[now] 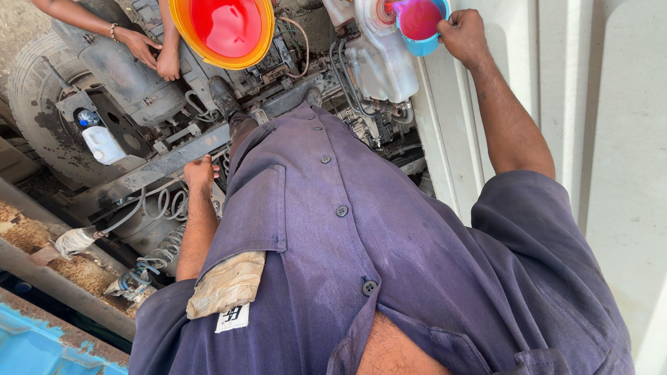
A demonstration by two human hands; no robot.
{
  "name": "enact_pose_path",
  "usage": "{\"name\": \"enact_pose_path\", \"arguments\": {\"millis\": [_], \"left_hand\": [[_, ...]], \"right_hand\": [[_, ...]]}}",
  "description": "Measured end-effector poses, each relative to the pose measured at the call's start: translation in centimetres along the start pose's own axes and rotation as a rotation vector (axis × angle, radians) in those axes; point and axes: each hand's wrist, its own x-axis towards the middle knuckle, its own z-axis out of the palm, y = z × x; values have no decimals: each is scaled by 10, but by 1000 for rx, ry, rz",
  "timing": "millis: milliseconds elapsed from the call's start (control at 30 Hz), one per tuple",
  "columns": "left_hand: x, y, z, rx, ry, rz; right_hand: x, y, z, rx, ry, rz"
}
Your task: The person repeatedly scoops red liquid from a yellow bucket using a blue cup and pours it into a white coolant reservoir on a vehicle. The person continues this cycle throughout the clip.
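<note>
The right hand is up at the top of the view, fingers wrapped around the rim of a small blue cup brimming with pinkish-red liquid, and the cup is tipped over the mouth of a translucent white reservoir in the engine bay. Tight margin here: the reservoir's opening is narrow and the cup's lip is broad, so a quick tilt could likely send liquid down the tank's side onto the hoses and black fittings beneath. The grip is only at the rim, too; a slick plastic edge could slip.

Down at the other side, the left hand is closed around the edge of a grimy steel frame rail, bracing the body. That metal looks greasy, and a slipping brace would jolt the pour.

Moving outward: a wide orange basin with a pool of the same red liquid sits at top centre, glossy smooth plastic. Another person's two hands rest on a dusty dark cylindrical housing just left of it. Below lie coiled air lines, a worn tyre, a small white jug. The person's purple work shirt is faded cotton, buttoned, with a soiled rag hanging from the pocket.
</note>
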Motion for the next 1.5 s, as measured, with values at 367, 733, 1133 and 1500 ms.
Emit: {"name": "enact_pose_path", "arguments": {"millis": [367, 733, 1133, 1500], "left_hand": [[-2, -4, 2, 4, 5, -17], [-4, -2, 3, 12, 1, -12], [-1, -1, 3, 41, 7, 0], [-4, -1, 1, 72, 6, -19]], "right_hand": [[5, -3, -2, -56, -7, 9], [7, -3, -2, -102, -3, -1], [9, -4, -3, -121, 8, 2], [10, -5, -2, -218, 18, 12]]}}
